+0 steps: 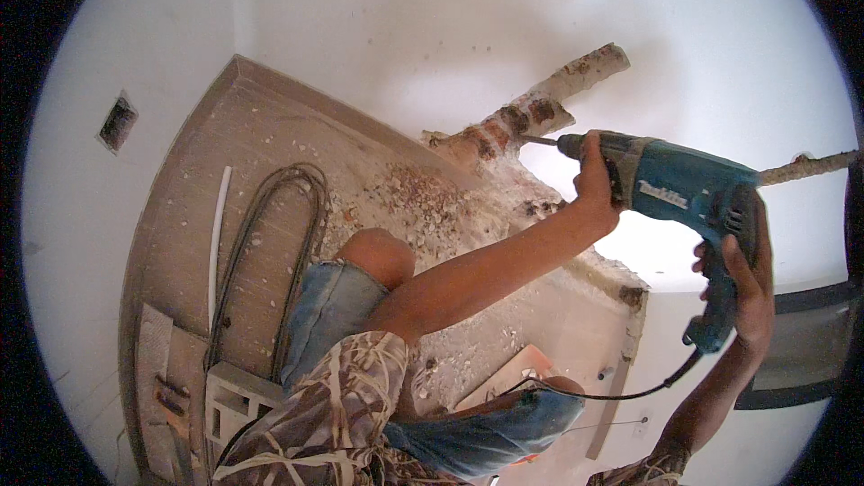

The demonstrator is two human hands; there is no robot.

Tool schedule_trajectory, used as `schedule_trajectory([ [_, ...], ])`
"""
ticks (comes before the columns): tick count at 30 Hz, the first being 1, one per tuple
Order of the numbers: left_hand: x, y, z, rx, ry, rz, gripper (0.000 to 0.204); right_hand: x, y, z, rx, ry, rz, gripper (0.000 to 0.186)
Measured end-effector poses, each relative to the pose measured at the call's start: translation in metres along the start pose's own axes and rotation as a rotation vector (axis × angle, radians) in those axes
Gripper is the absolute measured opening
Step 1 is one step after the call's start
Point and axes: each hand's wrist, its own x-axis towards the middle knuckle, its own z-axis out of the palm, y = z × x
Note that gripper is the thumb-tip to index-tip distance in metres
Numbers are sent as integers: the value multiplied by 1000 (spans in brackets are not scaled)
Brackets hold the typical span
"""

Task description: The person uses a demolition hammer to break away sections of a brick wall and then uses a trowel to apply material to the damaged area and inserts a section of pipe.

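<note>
My left hand (596, 182) wraps round the front of a teal and black power drill (684, 198), just behind its chuck. My right hand (749, 288) grips the drill's rear handle, from which a black cord runs down and left. The drill's long bit (538, 139) points left into a rough chiselled channel (504, 126) in the white wall, exposing reddish brick and mortar; whether the tip touches is too small to tell. A second narrow chased groove (810, 166) runs to the right behind the drill. My bent knees in jean shorts show below.
Broken rubble (414, 198) lies on the brown floor along the wall. A coiled cable (258, 207), a white conduit (217, 243), a light block (238, 396), tools on boards (166, 396) and an orange-edged object (513, 364) lie around me. A recessed opening (119, 121) is in the left wall.
</note>
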Motion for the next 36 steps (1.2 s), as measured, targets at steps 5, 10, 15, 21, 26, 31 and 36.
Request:
schedule_trajectory([
  [5, -38, -20, 52, -61, -158, -29, 67, -43, -33, -34, -204, 160, -73, 68],
  [10, -46, -19, 74, -155, -295, -70, 65, -48, -66, -47, -306, 115, -53, 67],
  [15, -2, 18, 54, -183, -301, 50, 66, 5, -89, 1, -361, 102, -76, 75],
  [21, 5, 20, 62, -258, -352, 11, 67, 27, -95, -10, -440, 51, -128, 78],
  [26, 23, 23, 64, -186, -342, 46, 73, 43, -80, -17, -414, 77, -144, 76],
  [31, 24, 14, 66, -156, -242, 14, 72, 46, -70, -30, -380, 75, -125, 72],
  [36, 30, 26, 70, -132, -189, 25, 71, 52, -79, -21, -317, 82, -174, 66],
])
